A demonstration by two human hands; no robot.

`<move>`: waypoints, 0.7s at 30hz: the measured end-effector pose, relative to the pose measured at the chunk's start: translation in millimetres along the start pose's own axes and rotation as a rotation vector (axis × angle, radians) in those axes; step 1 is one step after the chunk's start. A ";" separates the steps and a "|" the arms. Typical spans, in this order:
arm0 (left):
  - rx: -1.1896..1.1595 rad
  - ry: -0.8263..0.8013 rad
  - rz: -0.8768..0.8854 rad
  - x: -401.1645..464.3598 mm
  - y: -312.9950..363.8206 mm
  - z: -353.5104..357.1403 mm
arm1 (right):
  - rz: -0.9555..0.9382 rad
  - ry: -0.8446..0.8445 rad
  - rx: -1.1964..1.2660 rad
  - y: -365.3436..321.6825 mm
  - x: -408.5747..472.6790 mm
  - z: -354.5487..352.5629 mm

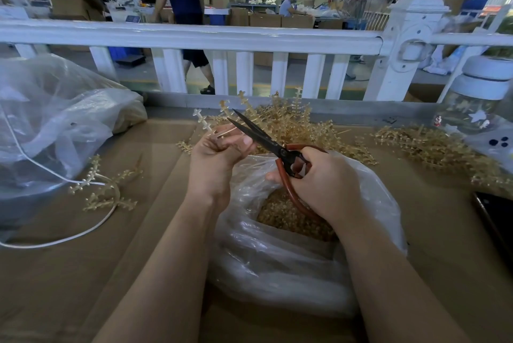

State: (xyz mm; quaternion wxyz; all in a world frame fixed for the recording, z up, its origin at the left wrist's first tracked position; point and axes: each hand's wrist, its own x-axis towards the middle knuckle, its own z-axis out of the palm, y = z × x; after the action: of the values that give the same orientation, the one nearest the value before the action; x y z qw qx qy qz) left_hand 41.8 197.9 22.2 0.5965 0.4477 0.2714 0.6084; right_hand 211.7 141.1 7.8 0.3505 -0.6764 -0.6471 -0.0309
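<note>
The scissors [261, 135] have black blades and red-brown handles; the plastic sprue [206, 123] is pale amber.

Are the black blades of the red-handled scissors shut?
No, the red-handled scissors in the right hand show blades spread in a V beside the pale plastic strip the left hand pinches.

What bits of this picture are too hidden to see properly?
Head view:
- Plastic strip: lower end hidden inside the left hand.
- Scissors: handle partly covered by the right hand.
- Phone: cut off by the right edge.
- Cut pieces in the clear bag: too small.
</note>
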 end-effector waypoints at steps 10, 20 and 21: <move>-0.029 0.079 -0.283 0.9 -0.1 -4.7 | 0.157 -0.031 0.439 -3.7 2.5 4.6; 0.140 -0.112 -0.338 -7.9 -0.4 6.0 | 0.255 -0.076 0.696 -5.7 8.6 9.0; 0.144 -0.119 -0.340 -8.0 -0.9 6.2 | 0.256 -0.077 0.701 -5.9 8.5 9.6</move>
State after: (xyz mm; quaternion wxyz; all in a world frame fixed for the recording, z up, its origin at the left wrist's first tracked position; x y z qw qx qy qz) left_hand 46.8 189.0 22.5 0.6722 0.4720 0.3503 0.4502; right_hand 203.8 152.8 7.3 0.5372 -0.5913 -0.5413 0.2621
